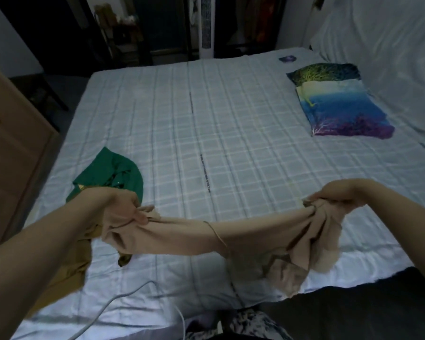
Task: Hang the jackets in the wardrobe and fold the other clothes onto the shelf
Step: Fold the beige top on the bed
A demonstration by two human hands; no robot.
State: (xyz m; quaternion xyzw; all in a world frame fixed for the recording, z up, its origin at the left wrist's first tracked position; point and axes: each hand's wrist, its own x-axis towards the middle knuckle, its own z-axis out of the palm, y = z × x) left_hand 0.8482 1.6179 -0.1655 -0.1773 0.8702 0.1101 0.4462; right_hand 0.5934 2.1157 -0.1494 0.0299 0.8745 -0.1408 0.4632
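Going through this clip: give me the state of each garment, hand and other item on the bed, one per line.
Beige garment: stretched between both hands above the bed, bunched at each grip.
Left hand: closed on the garment's left end.
Right hand: closed on its right end.
Green garment: crumpled, unfolded on the bed.
Mustard garment: lying unfolded, partly under the left arm.
Pillow: flat on the bed.

Bed (231, 114) in pale checked sheet fills the frame, green garment (113, 173) lower left, mustard garment (69, 261) below it, colourful pillow (339, 101) upper right — white cable (123, 293) at bottom.
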